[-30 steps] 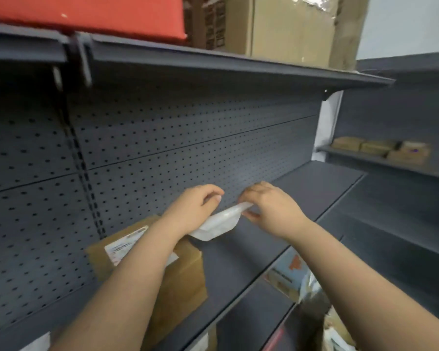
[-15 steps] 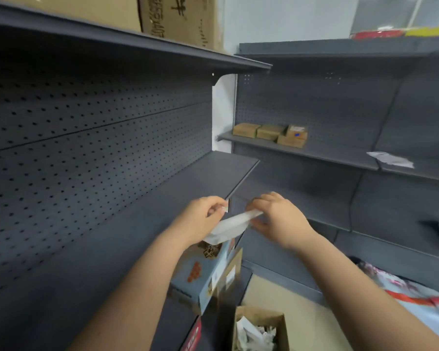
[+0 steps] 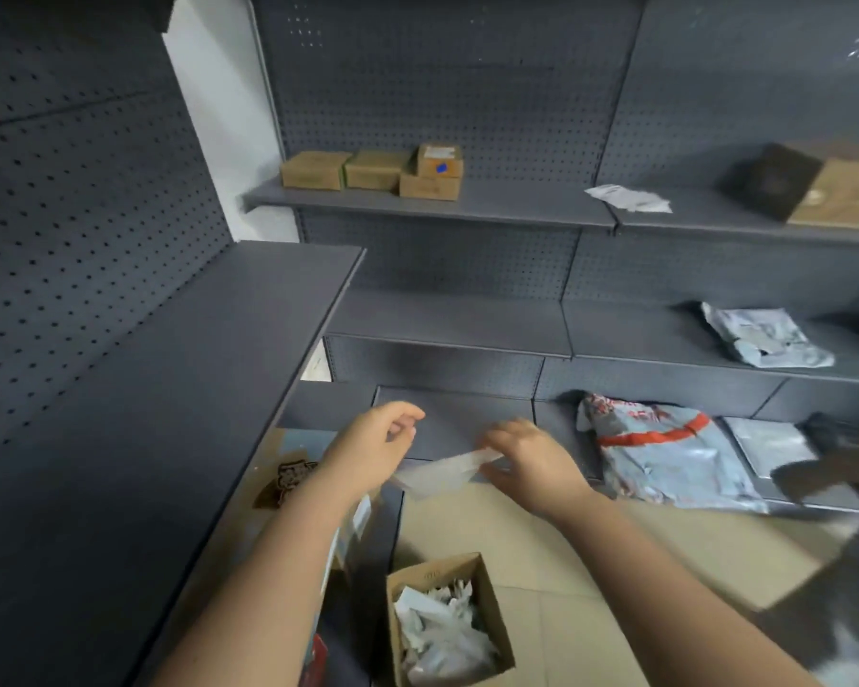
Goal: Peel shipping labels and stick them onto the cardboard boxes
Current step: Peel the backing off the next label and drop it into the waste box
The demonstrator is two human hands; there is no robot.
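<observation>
My left hand [image 3: 374, 448] and my right hand [image 3: 529, 461] hold a pale, translucent label sheet [image 3: 437, 473] between them, each pinching one end, out in front of the lower shelves. Below the hands an open cardboard box [image 3: 445, 622] stands on the floor, filled with crumpled white paper scraps. Several small cardboard boxes [image 3: 373, 171] sit on the far shelf at the upper middle; the top one carries a white label and a blue mark. A larger cardboard box [image 3: 839, 195] sits on the shelf at the far right.
Grey pegboard shelving surrounds me: a long shelf [image 3: 179, 389] on the left, tiered shelves ahead. Grey plastic mailer bags [image 3: 665, 453] lie on the low shelves at the right, another mailer bag [image 3: 764, 337] above. White papers [image 3: 628, 198] rest on the upper shelf. Beige floor below.
The view has swung right and downward, away from the left shelf and its labelled box. My hands still hold the sheet, now above the scrap box on the floor.
</observation>
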